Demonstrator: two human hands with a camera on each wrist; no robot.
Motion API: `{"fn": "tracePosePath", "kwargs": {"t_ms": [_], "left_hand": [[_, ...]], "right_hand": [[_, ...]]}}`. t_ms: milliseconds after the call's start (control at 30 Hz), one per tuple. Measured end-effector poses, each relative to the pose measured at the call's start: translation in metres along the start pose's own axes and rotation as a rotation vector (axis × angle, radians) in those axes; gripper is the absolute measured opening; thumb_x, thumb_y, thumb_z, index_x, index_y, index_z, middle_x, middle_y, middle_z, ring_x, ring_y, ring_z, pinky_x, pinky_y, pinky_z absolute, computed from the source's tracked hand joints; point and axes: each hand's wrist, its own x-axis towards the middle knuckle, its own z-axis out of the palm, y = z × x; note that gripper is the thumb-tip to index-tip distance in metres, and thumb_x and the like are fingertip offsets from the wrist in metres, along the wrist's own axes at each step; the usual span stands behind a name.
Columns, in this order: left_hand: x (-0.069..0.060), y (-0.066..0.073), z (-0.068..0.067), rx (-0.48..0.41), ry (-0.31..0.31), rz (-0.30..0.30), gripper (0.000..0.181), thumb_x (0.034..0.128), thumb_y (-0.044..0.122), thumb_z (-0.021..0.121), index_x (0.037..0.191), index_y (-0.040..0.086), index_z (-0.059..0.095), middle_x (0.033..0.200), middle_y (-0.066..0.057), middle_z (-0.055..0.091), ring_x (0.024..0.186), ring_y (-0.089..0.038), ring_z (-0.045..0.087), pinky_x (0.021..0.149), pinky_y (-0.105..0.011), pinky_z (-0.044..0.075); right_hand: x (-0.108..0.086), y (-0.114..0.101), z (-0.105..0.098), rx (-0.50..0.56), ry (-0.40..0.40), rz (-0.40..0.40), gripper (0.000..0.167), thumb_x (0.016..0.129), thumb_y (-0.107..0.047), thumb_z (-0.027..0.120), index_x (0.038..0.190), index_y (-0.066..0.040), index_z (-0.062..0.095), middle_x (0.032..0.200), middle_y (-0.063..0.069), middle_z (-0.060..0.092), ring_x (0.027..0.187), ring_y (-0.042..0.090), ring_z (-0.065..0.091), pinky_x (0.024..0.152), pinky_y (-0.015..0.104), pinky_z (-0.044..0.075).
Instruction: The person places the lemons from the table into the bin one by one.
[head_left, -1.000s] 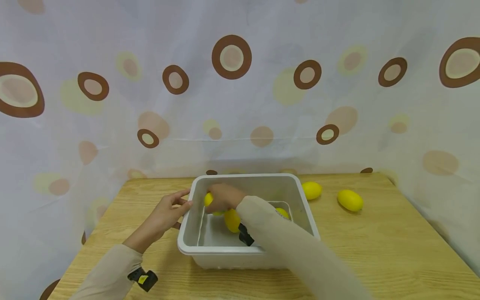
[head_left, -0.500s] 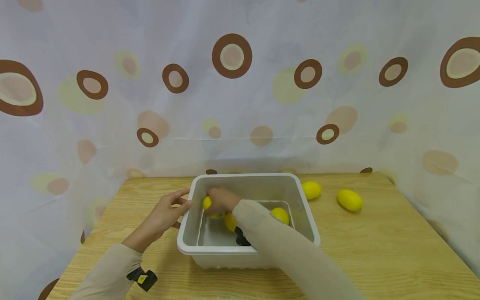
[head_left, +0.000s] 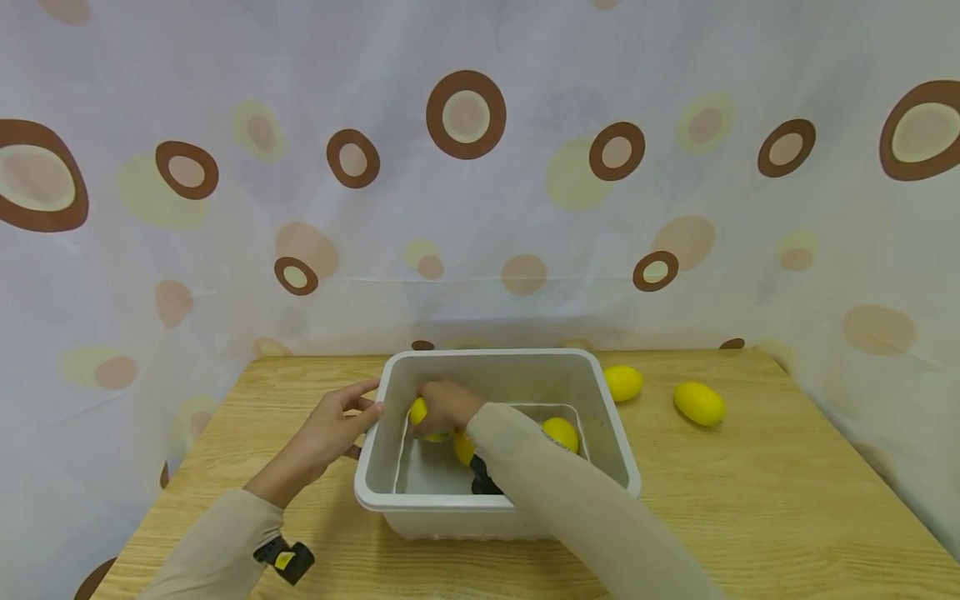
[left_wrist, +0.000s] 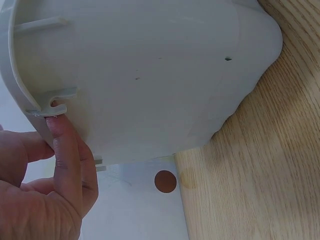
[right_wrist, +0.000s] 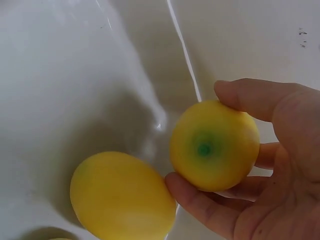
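Observation:
A light grey plastic basin [head_left: 495, 502] stands on the wooden table. My left hand [head_left: 333, 427] pinches its left rim, thumb on top; in the left wrist view the fingers [left_wrist: 67, 165] curl under the lip. Inside the basin, my right hand [head_left: 450, 404] holds a yellow lemon [right_wrist: 215, 145] near the far left corner, thumb on one side and fingers on the other. A second lemon [right_wrist: 122, 195] lies close beside it, near a fingertip. Another lemon [head_left: 561, 433] sits toward the basin's right side, partly behind my right sleeve.
Two lemons lie on the table right of the basin: one lemon [head_left: 623, 382] close to its wall, another lemon [head_left: 699, 403] farther right. A patterned cloth [head_left: 525, 208] hangs behind the table [head_left: 780, 483].
My right hand has sunk slightly lower in the basin with the lemon, and its forearm has shifted left, uncovering more of the right-hand lemon. The left hand stays on the rim.

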Motion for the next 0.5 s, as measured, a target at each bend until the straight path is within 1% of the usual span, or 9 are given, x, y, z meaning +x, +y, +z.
{"fn": "tracePosePath", "kwargs": {"t_ms": [133, 233, 367, 500], "left_hand": [[-0.0005, 0.0004, 0.0002, -0.002, -0.001, -0.004, 0.051, 0.0996, 0.015, 0.053, 0.146, 0.002, 0.036, 0.114, -0.023, 0.054, 0.088, -0.022, 0.062, 0.06, -0.04, 0.06], [-0.001, 0.0012, 0.0002, -0.006, -0.001, -0.007, 0.052, 0.0997, 0.015, 0.052, 0.147, 0.002, 0.035, 0.115, -0.023, 0.054, 0.089, -0.022, 0.062, 0.06, -0.04, 0.06], [-0.0014, 0.0018, 0.0002, -0.009, 0.0, -0.012, 0.052, 0.0999, 0.015, 0.052, 0.147, 0.002, 0.035, 0.116, -0.023, 0.053, 0.089, -0.022, 0.062, 0.06, -0.04, 0.06], [-0.0015, 0.0016, 0.0002, -0.011, -0.003, -0.015, 0.052, 0.0999, 0.015, 0.052, 0.147, 0.002, 0.035, 0.116, -0.023, 0.053, 0.089, -0.022, 0.061, 0.06, -0.041, 0.06]], "right_hand": [[-0.0001, -0.0001, 0.0011, 0.004, -0.001, 0.011, 0.038, 0.077, -0.02, 0.078, 0.109, -0.007, 0.064, 0.087, 0.001, 0.059, 0.08, 0.017, 0.051, 0.072, 0.026, 0.046], [-0.0004, -0.0006, 0.0015, -0.003, -0.002, 0.029, 0.037, 0.078, -0.021, 0.078, 0.109, -0.006, 0.065, 0.087, 0.001, 0.059, 0.08, 0.018, 0.051, 0.074, 0.027, 0.046], [0.0006, -0.0005, 0.0008, -0.036, -0.012, 0.054, 0.027, 0.079, -0.015, 0.074, 0.102, -0.004, 0.065, 0.083, 0.002, 0.057, 0.076, 0.018, 0.05, 0.071, 0.027, 0.045], [0.0025, 0.001, 0.0007, -0.064, -0.015, 0.063, 0.02, 0.08, -0.011, 0.072, 0.097, -0.005, 0.064, 0.08, 0.002, 0.056, 0.074, 0.018, 0.049, 0.07, 0.026, 0.044]]}}
